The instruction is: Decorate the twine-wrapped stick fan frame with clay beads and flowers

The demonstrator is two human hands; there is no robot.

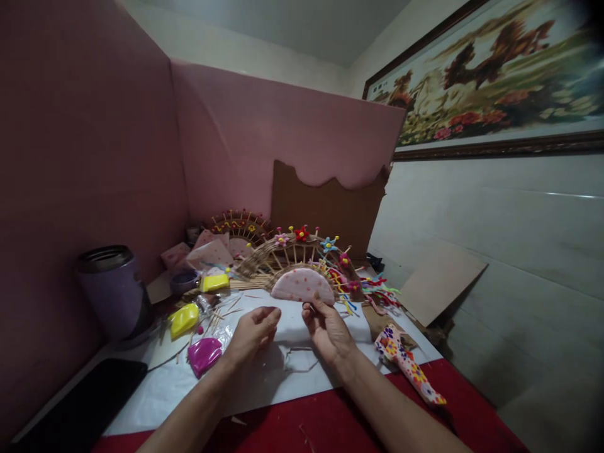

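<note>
My left hand (255,332) hovers over the white sheet (264,393) with thumb and fingertips pressed together; whatever they pinch is too small to make out. Facing it, my right hand (329,332) has its fingers curled around a small dark bit that I cannot identify. Just beyond both hands stands a half-round fan-shaped craft (255,259) of thin sticks and brown twine. Colourful fuzzy flowers (302,234) line its arched rim. A pink dotted half-circle pad (302,286) forms its base, close to the right fingertips. A thin pale strand (302,350) lies below the hands.
On the left are a purple tumbler (113,292), a black phone (89,402), yellow packets (184,319) and a magenta packet (204,357). A flower-patterned, glue-gun-shaped object (408,365) lies right, near colourful fuzzy stems (382,290). Behind stand a second fan craft (240,223) and cardboard (325,207).
</note>
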